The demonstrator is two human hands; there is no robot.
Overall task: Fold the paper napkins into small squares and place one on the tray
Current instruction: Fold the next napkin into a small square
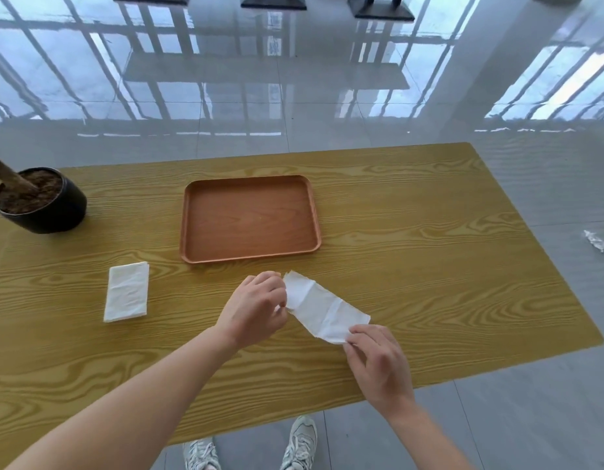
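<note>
A: So, where is the napkin being worked on?

B: Near the middle of the wooden counter [412,232], at about five o'clock from the tray [250,218]. It is a long white paper napkin strip [322,308], folded into a narrow band with two creases across it, lying slantwise from ten o'clock to four o'clock.

A: And the hands?

B: The left hand [256,307] pinches the strip's upper end between thumb and fingertips, fingers curled in. The right hand [375,359] pinches the lower end the same way. Both are closed on the paper, one at each end.

A: Does the strip lie flat?

B: Mostly it looks flat on the counter; whether the pinched ends are lifted I cannot tell.

A: Anything on the tray?

B: Only its bare orange-brown surface shows, with a low raised rim. It sits just past the strip, at twelve o'clock from the left hand.

A: Other napkins?

B: A folded white napkin stack [127,291] lies at nine o'clock from the left hand, well apart from it.

A: What else?

B: A black pot [46,210] of brown soil with a woody stem stands at the counter's far left, at nine o'clock from the tray. A crumpled clear wrapper [595,240] lies on the glossy tiled floor at three o'clock. Two pale sneakers [299,442] show under the counter's near edge.
</note>
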